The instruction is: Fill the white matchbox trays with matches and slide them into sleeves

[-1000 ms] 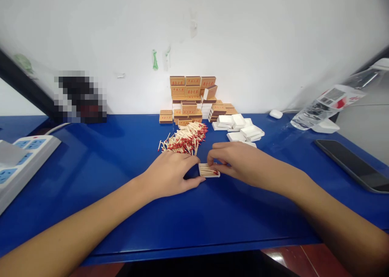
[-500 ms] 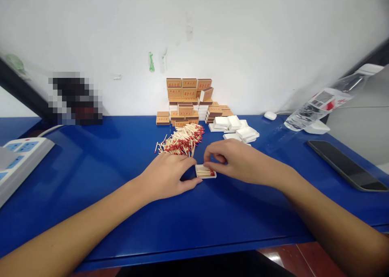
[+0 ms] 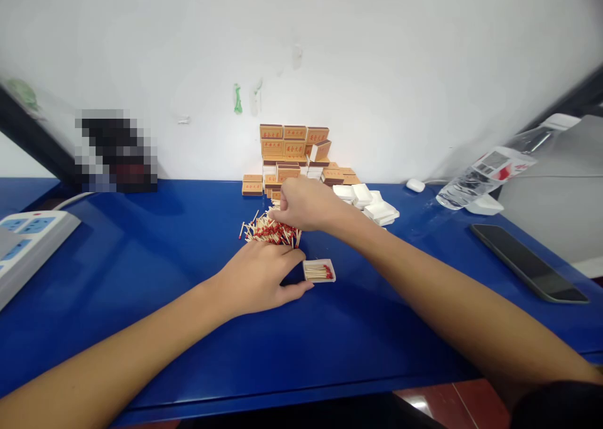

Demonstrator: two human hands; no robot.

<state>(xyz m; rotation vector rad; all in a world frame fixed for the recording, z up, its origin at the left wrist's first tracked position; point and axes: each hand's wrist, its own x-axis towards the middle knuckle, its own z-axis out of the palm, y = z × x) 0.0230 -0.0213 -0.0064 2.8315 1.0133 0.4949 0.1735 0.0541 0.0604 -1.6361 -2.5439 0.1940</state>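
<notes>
A shallow, rectangular matchbox tray [image 3: 326, 281] of white card, lined with slim wooden matchsticks [image 3: 316, 271] tipped red, is set on a glossy blue tabletop [image 3: 301, 353]. Its left end is held between the spread thumb and forefinger of the left hand [image 3: 261, 275]. Beyond it, a loose, bristly heap of matches [image 3: 273, 231] is partly covered by the right hand [image 3: 308, 204], its fingers narrowly curled; whether a match is gripped cannot be told. Behind, printed cardboard matchboxes [image 3: 294, 146] are stacked.

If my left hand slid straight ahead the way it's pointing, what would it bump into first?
Likely the small white tray of matches; the left hand is right at the tray's left end, perhaps touching.
</notes>
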